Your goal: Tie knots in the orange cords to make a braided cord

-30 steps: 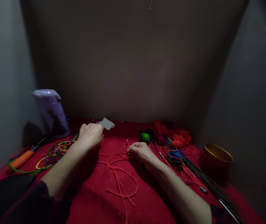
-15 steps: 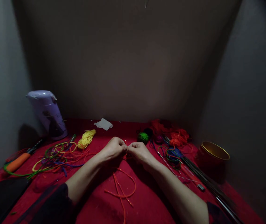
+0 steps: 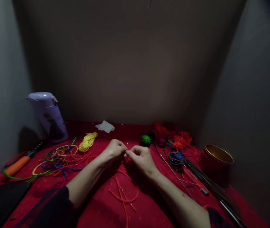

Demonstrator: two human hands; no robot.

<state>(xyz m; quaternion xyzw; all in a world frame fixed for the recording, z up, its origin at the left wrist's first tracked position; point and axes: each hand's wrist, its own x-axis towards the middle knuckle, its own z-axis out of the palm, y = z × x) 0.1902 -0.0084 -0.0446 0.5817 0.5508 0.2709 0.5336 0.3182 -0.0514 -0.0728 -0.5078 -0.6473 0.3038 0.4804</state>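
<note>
My left hand (image 3: 113,151) and my right hand (image 3: 141,157) meet fingertip to fingertip over the middle of a red cloth-covered table (image 3: 149,209). Both pinch the same orange cord (image 3: 123,193), whose loose loops trail toward me on the cloth below the hands. A short end of the cord sticks up between the fingertips.
A lilac jug (image 3: 48,115) stands at the back left. Coloured cords (image 3: 56,156), a yellow skein (image 3: 88,141) and an orange-handled tool (image 3: 18,164) lie left. White paper (image 3: 105,126) lies at the back. Thread balls (image 3: 146,139), thin metal rods (image 3: 203,182) and a gold-rimmed red bowl (image 3: 217,158) sit right.
My left hand came back from the white paper at the back and joined my right hand on the orange cord. The yellow skein it covered now shows.
</note>
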